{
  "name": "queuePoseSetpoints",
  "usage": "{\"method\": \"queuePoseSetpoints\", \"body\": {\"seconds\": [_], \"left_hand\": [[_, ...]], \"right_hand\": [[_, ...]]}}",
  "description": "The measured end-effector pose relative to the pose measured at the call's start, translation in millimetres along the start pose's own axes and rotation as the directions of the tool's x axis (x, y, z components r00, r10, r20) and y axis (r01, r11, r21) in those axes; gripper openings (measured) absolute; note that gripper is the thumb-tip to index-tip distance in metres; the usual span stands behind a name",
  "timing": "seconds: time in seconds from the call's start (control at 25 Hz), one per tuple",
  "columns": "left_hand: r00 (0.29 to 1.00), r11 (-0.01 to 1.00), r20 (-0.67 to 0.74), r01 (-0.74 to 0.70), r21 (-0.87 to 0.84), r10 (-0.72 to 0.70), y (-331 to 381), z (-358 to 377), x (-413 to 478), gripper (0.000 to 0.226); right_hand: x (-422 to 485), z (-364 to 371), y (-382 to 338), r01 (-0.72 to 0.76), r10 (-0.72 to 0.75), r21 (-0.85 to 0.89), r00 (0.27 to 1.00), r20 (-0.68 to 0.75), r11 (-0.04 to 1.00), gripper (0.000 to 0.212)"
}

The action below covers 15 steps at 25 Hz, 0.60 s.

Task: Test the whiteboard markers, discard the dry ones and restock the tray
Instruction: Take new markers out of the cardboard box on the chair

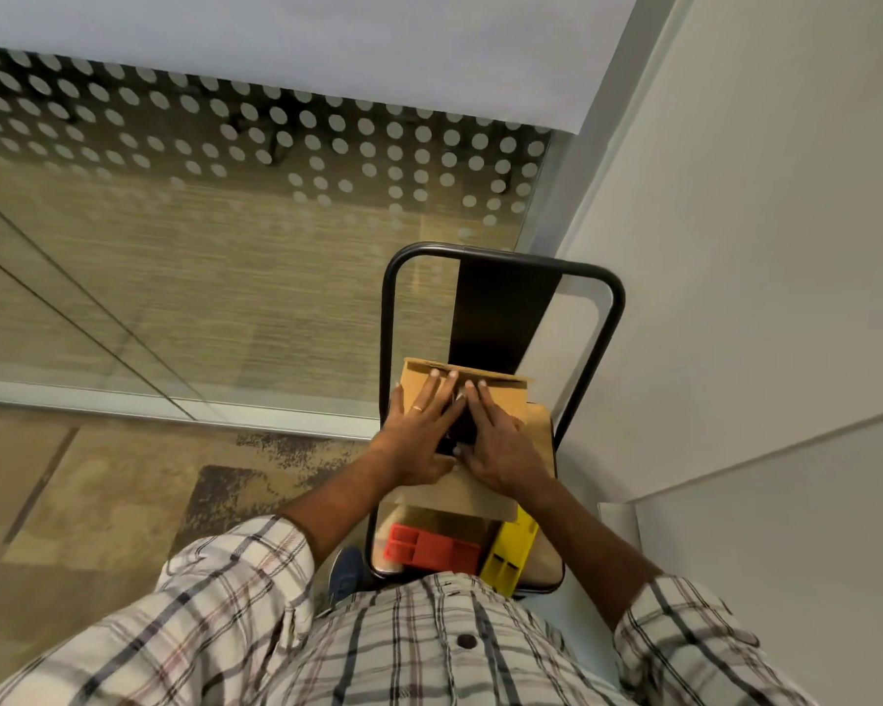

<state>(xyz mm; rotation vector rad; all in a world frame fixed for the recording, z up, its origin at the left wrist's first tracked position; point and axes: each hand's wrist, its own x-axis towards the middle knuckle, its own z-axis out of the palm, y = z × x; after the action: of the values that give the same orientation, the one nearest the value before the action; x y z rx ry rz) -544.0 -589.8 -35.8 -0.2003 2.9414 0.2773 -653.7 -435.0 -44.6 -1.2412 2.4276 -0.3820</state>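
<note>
Cardboard is what both hands are on: a brown cardboard box (505, 400) sits on the seat of a black-framed chair (500, 257) pushed up against the wall. The left hand (419, 435) and the right hand (503, 445) lie flat on its top, side by side. Their fingers (437, 387) are straight and spread and press on the flaps rather than curling round anything. Between the two hands a dark gap (457, 430) shows in the box; whether markers lie in there I cannot tell. A looser flap (460, 494) hangs toward the person. Beyond it, on the near part of the seat, a red tray (429, 547) and a yellow tray (513, 552) lie just beside each other, partly under the box's edge.

My guess is that the box is being opened for fresh stock. To do that well, I would part the flaps evenly from the middle, one palm to each side, and keep some weight down on the box. It sits high on a narrow seat and could tip toward the trays. Fold the flaps fully back so they do not spring shut over the opening. Then look inside before reaching in.
</note>
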Motion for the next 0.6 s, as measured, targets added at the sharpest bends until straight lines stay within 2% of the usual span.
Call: {"method": "queuePoseSetpoints", "body": {"seconds": [0.08, 0.12, 0.28, 0.4, 0.48, 0.6], "left_hand": [[0.999, 0.999, -0.028, 0.029, -0.029, -0.030, -2.5, -9.0, 5.7, 0.125], [0.998, 0.998, -0.033, 0.048, -0.034, -0.049, -3.1, -13.2, 9.8, 0.129], [0.992, 0.990, -0.014, 0.127, -0.054, -0.128, -1.5, -17.9, 26.2, 0.131], [0.983, 0.980, 0.005, 0.181, -0.087, -0.181, 1.2, -14.5, 30.6, 0.134], [0.971, 0.957, 0.026, 0.237, -0.170, -0.236, -1.6, -9.2, 29.7, 0.137], [0.959, 0.910, 0.024, 0.277, -0.310, -0.284, -4.6, -4.5, 25.5, 0.139]], "right_hand": [[1.2, -5.7, 3.0, -0.017, 0.016, -0.009, 0.999, -0.049, 1.000, 0.114], [2.4, -8.7, 4.4, -0.029, 0.028, -0.022, 0.998, -0.054, 0.999, 0.117], [9.5, -7.6, 6.2, -0.109, 0.103, -0.109, 0.993, -0.058, 0.988, 0.113], [11.6, -3.6, 5.7, -0.174, 0.172, -0.092, 0.985, -0.025, 0.980, 0.110], [12.4, -3.5, 5.9, -0.206, 0.208, -0.070, 0.978, 0.020, 0.976, 0.109], [13.8, -3.4, 2.5, -0.203, 0.213, -0.135, 0.975, 0.063, 0.970, 0.109]]}}
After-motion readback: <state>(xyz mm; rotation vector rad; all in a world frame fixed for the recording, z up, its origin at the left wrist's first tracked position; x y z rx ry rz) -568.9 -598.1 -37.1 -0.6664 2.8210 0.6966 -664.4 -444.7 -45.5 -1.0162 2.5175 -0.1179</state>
